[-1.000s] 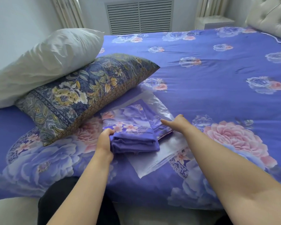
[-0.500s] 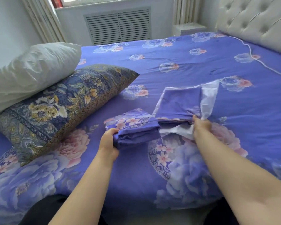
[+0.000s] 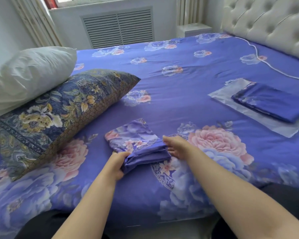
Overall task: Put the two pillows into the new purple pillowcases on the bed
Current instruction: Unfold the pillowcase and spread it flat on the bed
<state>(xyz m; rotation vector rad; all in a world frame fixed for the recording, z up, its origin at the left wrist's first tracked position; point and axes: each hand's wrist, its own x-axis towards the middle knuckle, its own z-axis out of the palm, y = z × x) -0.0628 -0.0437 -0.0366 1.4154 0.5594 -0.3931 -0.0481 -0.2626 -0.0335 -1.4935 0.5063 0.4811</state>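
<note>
Head view, looking down along both forearms onto the bed [image 3: 188, 87], which is covered in purple floral fabric. Left hand [image 3: 116, 163]: fingers curled around the near left corner of a folded purple pillowcase [image 3: 136, 144], thumb on top, gripping the stacked layers. Right hand [image 3: 177, 147]: fingers fairly straight and spread, tips touching the right edge of the same folded pillowcase; nothing pinched that can be seen. The pillowcase lies flat on the bed near its front edge, between the two hands.

Second folded purple pillowcase [image 3: 273, 102] lies well apart at right, resting on a clear plastic bag [image 3: 221, 95], neither hand near it.

At left, a white pillow [image 3: 28, 73] with no cover leans on top of a pillow in a dark blue and gold floral case [image 3: 59, 114]; both sit on the bed, apart from the hands. White cable [image 3: 266, 63] runs across the bed near the tufted headboard [image 3: 269, 19].
</note>
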